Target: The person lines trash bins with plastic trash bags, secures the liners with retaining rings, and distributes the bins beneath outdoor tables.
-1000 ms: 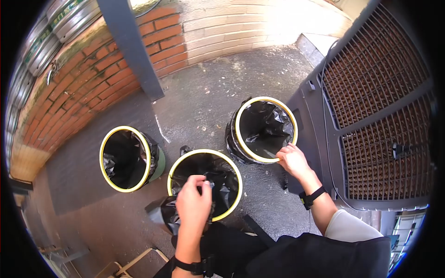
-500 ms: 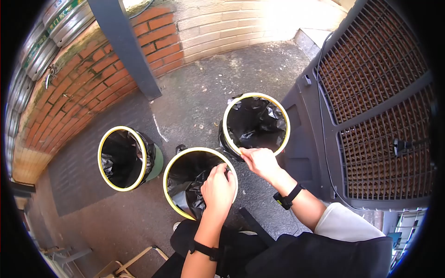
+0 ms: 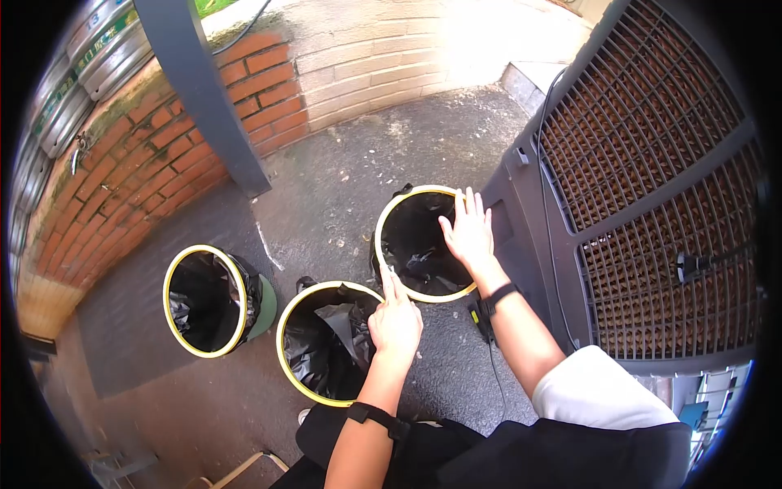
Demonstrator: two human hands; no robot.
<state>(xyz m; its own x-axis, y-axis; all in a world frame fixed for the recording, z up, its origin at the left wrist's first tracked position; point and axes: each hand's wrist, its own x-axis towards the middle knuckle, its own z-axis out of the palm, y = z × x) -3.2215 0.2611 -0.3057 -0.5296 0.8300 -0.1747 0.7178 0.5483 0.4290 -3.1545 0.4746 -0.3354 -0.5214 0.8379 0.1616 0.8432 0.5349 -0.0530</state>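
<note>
Three trash cans with yellow rims and black liner bags stand on the ground. At the back right trash can, my right hand lies over the right side of the rim with its fingers spread. My left hand reaches the same can's lower left rim, its fingers close together at the edge; the thumb is partly hidden. The middle trash can is just left of my left hand, its black bag creased inside. A green trash can stands farther left, apart from both hands.
A large grey unit with a grille stands close on the right, a black cable running down it. A grey post and a brick wall are behind. Metal kegs sit at the far left.
My right hand has moved from the back right can's lower rim to its right side, fingers now spread. My left hand has left the middle can's bag and gone to the back right can's rim.
</note>
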